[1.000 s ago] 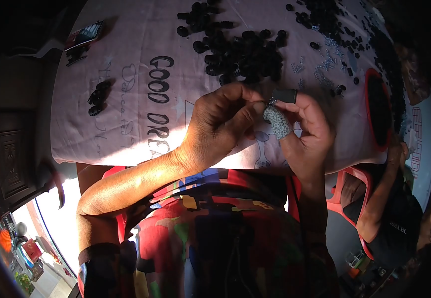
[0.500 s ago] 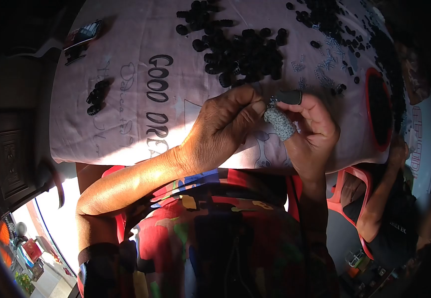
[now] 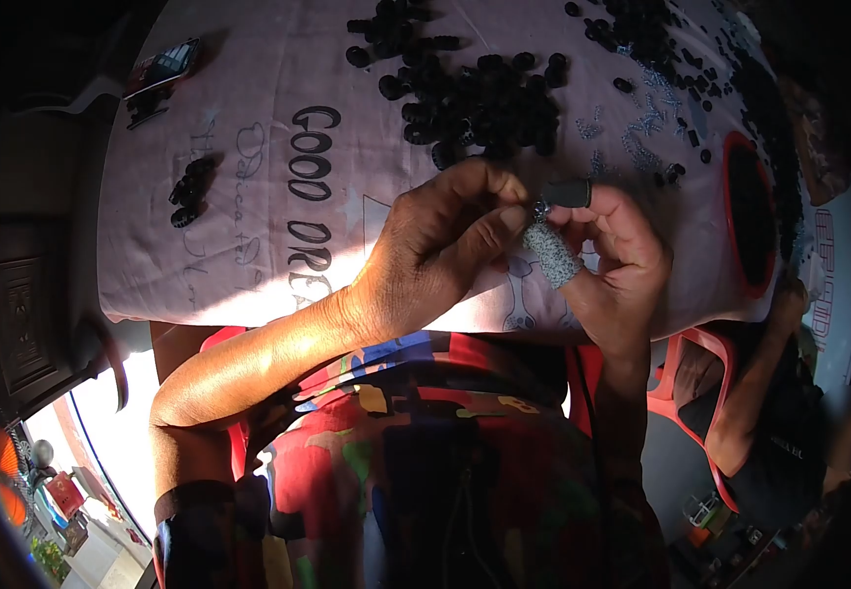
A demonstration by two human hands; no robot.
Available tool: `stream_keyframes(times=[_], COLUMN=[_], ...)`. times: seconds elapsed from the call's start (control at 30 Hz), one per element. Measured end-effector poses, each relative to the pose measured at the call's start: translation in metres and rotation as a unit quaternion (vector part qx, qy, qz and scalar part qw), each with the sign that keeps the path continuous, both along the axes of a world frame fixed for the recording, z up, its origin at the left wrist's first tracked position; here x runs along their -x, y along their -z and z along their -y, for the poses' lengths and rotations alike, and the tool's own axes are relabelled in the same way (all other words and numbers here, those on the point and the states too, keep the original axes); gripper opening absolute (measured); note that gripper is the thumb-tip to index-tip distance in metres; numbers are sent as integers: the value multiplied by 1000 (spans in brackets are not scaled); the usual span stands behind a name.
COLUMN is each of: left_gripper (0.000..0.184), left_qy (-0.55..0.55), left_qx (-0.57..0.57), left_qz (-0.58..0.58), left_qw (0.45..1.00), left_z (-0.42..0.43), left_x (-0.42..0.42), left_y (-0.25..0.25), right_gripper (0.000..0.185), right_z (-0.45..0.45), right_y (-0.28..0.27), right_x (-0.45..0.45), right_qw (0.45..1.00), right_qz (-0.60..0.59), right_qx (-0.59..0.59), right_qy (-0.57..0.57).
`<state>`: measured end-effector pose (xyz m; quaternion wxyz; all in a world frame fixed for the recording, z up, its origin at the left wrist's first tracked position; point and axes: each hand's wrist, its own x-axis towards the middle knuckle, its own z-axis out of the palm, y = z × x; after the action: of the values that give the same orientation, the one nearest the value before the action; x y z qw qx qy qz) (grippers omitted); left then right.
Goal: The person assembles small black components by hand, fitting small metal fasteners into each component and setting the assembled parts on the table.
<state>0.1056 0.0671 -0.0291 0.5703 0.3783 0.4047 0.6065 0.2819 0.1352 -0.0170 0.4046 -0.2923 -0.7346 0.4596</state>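
- The metal bit (image 3: 540, 210) sits between the tips of the right thumb and index finger, just beside the left fingertips; it is too small to make out its shape.
- The right hand (image 3: 620, 253) pinches that bit, its thumb in a speckled cot (image 3: 551, 255) pointing up toward the left hand, its index finger in a black cot (image 3: 570, 193) bent over from above.
- The left hand (image 3: 435, 245) is turned back-up, index finger arched, thumb stretched toward the bit, their tips close together; whether they grip anything I cannot tell.
- Compared with half a second ago, the left thumb and index tips stand slightly farther apart, and the bit sits a little lower, with the right thumb lowered too.
- The black parts (image 3: 489, 108) lie heaped beyond the hands, as before; shadow merges them into one dark mass.
- The springs (image 3: 644, 128), or what look like springs, are scattered beyond the right hand.
- To the right of the right hand, the red tray (image 3: 728, 206) has dark, indistinct contents.
- Far left of the left hand lies a phone (image 3: 163, 69).
- At far right, another person's arm (image 3: 740, 417) shows; the body fades into the dark edge.
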Motion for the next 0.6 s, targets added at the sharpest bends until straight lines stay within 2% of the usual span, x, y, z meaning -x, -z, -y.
stream_keyframes(times=[0.1, 0.27, 0.47, 0.57, 0.6], left_gripper=[12, 11, 10, 10, 10], left_qy=[2, 66, 110, 120, 117], left_qx=[-52, 37, 60, 65, 65], left_qz=[6, 58, 72, 70, 75], left_qw=[999, 995, 989, 988, 988], left_z=[-2, -3, -4, -5, -5], left_x=[0, 13, 24, 25, 25], left_y=[8, 3, -5, -5, -4], right_gripper=[32, 30, 22, 22, 23], right_z=[-2, 3, 1, 3, 3], right_y=[3, 0, -8, -22, -20], right_x=[-1, 3, 0, 6, 7], right_qw=[1000, 1000, 987, 966, 967], right_qz=[18, -4, -39, -73, -75], right_qx=[0, 23, 146, 237, 235], right_qy=[-17, -11, -62, -77, -71])
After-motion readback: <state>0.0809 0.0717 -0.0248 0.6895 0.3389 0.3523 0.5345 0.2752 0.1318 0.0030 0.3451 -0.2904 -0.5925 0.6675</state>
